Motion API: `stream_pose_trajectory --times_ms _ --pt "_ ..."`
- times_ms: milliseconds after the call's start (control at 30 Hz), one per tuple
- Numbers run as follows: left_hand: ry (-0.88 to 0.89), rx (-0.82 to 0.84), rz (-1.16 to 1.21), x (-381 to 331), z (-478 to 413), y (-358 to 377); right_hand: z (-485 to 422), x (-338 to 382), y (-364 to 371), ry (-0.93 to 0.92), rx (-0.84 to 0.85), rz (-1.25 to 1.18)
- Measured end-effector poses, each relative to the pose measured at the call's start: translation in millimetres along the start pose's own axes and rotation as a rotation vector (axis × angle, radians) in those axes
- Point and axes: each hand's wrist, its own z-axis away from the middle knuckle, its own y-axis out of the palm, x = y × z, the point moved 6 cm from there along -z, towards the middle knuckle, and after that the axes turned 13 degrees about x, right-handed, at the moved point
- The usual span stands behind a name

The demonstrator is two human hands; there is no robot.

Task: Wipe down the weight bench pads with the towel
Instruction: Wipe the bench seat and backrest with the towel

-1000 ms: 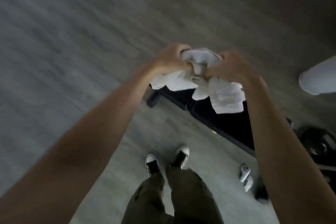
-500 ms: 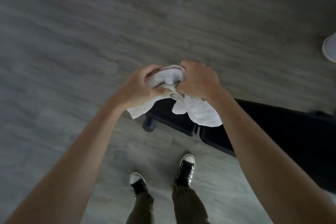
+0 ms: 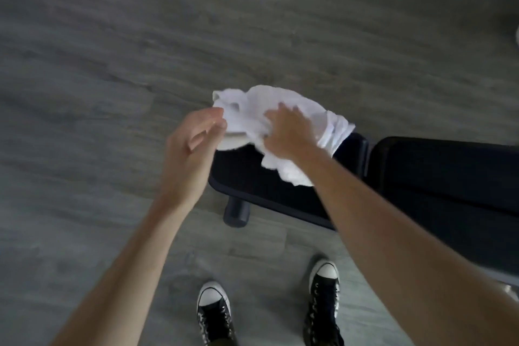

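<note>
A crumpled white towel (image 3: 252, 109) lies bunched on the far end of the black bench seat pad (image 3: 252, 180). My right hand (image 3: 286, 132) rests on top of the towel, fingers gripping its folds and pressing it onto the pad. My left hand (image 3: 193, 149) hovers just left of the pad, fingers loosely apart, with the fingertips at the towel's left edge. The longer black back pad (image 3: 449, 177) continues to the right, split from the seat pad by a narrow gap.
A black cylindrical bench foot (image 3: 236, 212) sticks out under the seat pad. My two black-and-white sneakers (image 3: 213, 309) stand on the grey wood-look floor (image 3: 112, 64) in front of the bench. A pale object (image 3: 517, 36) shows at the right edge.
The towel was held bunched in both hands above the bench. It has come down onto the seat pad under my right hand, and my left hand has loosened off it.
</note>
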Motion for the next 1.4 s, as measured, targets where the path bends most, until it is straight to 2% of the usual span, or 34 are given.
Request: stream_pose_trajectory --times_ms 67,167,300,367,433,500,567,600,667,700,733,867,933,1033,1100,1200,1233,1267,1300,1367,1400 --pt "-0.036 0.031 -0.104 38.9 -5.8 4.2 -12.5 4.5 70.7 0.046 0.051 0.109" --pt "-0.103 0.085 -0.259 83.6 -4.9 13.8 13.4 6.7 130.2 -0.001 -0.08 0.162" --pt "-0.161 0.321 -0.461 103.6 9.0 46.6 83.3 7.0 165.4 -0.081 0.024 0.065" --pt "-0.211 0.505 -0.537 102.7 14.5 71.4 105.6 -0.5 145.4 -0.136 -0.059 -0.114" --pt "-0.166 0.597 -0.518 83.8 6.8 88.0 110.8 -10.5 97.5 -0.189 -0.313 -0.151" --pt "-0.004 0.51 -0.521 53.9 -19.5 94.5 96.5 -22.8 43.8 -0.199 -0.498 -0.102" --pt "0.064 0.447 -0.618 41.9 -46.9 100.8 68.7 -40.4 5.8 -0.161 -0.566 -0.06" --pt "0.016 0.501 -0.651 48.6 -58.9 108.1 51.3 -52.5 -1.0 -0.124 -0.522 -0.035" --pt "-0.117 0.647 -0.771 81.0 -74.2 128.8 19.2 -76.5 15.4 -0.027 -0.288 0.042" --pt "-0.13 0.678 -0.87 98.3 -76.7 139.6 9.9 -86.0 33.4 0.02 -0.174 0.095" --pt "-0.113 0.665 -0.941 113.4 -77.1 150.4 5.7 -93.6 49.6 0.048 -0.128 0.125" --pt "0.025 0.396 -0.876 138.3 -25.3 164.8 39.4 -90.5 85.3 0.058 -0.241 0.104" --pt "0.005 0.385 -0.83 143.7 33.2 160.9 78.7 -81.1 107.0 0.015 -0.218 0.045" --pt "0.028 0.429 -0.792 137.9 107.4 154.6 142.8 -63.7 135.5 -0.104 -0.087 -0.147" --pt "0.113 0.407 -0.648 114.3 104.2 152.7 164.1 -64.0 111.2 -0.149 -0.183 -0.248" --pt "0.172 0.333 -0.508 70.8 27.4 171.4 143.0 -97.9 30.7 -0.105 -0.569 -0.164" --pt "0.163 0.342 -0.494 62.7 -1.6 184.4 125.8 -112.0 9.1 -0.093 -0.597 -0.099" --pt "0.114 0.39 -0.469 62.0 -27.7 200.1 103.8 -126.0 -3.0 -0.077 -0.523 -0.045" --pt "0.037 0.448 -0.462 70.0 -44.4 215.8 80.9 -138.5 -1.7 -0.043 -0.375 0.002" --pt "-0.051 0.486 -0.613 95.5 -47.2 236.3 56.7 -155.8 30.9 0.048 -0.128 0.079" --pt "-0.036 0.462 -0.696 105.8 -37.1 240.2 59.3 -160.1 49.7 0.079 -0.093 0.092"
